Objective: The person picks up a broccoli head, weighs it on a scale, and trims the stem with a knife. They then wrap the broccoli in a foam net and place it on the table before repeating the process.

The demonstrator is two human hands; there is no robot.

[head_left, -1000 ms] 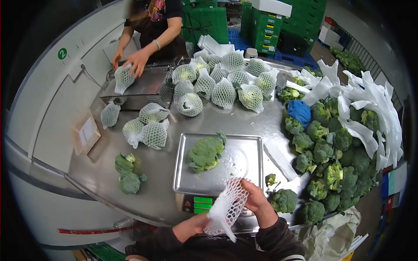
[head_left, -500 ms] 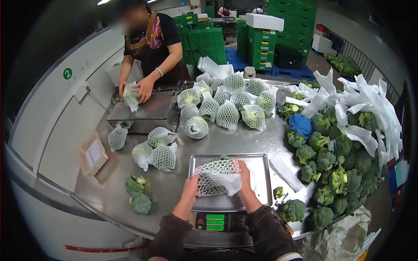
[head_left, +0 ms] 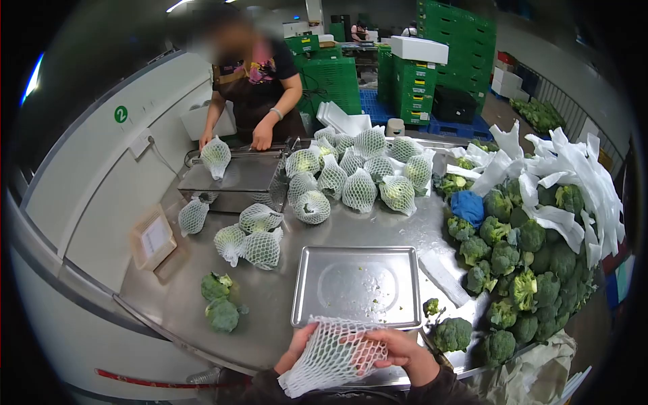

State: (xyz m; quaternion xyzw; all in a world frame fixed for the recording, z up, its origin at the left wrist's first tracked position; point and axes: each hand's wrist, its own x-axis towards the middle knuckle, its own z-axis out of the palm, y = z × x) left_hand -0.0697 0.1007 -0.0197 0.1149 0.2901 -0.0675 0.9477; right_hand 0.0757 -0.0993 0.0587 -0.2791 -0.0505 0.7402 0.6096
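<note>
Close to me, at the front edge of the scale tray [head_left: 317, 297], I have a white foam net sleeve [head_left: 324, 358] between my two hands. My left hand [head_left: 295, 347] grips its left side, thumb near the upper edge. On the right side, my right hand [head_left: 405, 352] is closed on the net, and some of its fingers show through the mesh. Whether a broccoli is inside the net I cannot make out. The metal tray bears only a few green crumbs. The green scale display seen earlier is hidden behind my hands and the net.
Loose broccoli [head_left: 506, 258] is heaped at right, beside white foam nets [head_left: 574, 175] and a blue cloth [head_left: 467, 207]. Several netted heads [head_left: 360, 190] stand at the back. Two bare broccoli heads [head_left: 221, 314] lie left. Across the table, a person [head_left: 260, 88] works at a metal machine [head_left: 233, 179].
My hands have drawn the net from over the tray down toward me, and its open end has turned. The co-worker's netted head now rests on the machine, with one hand off it.
</note>
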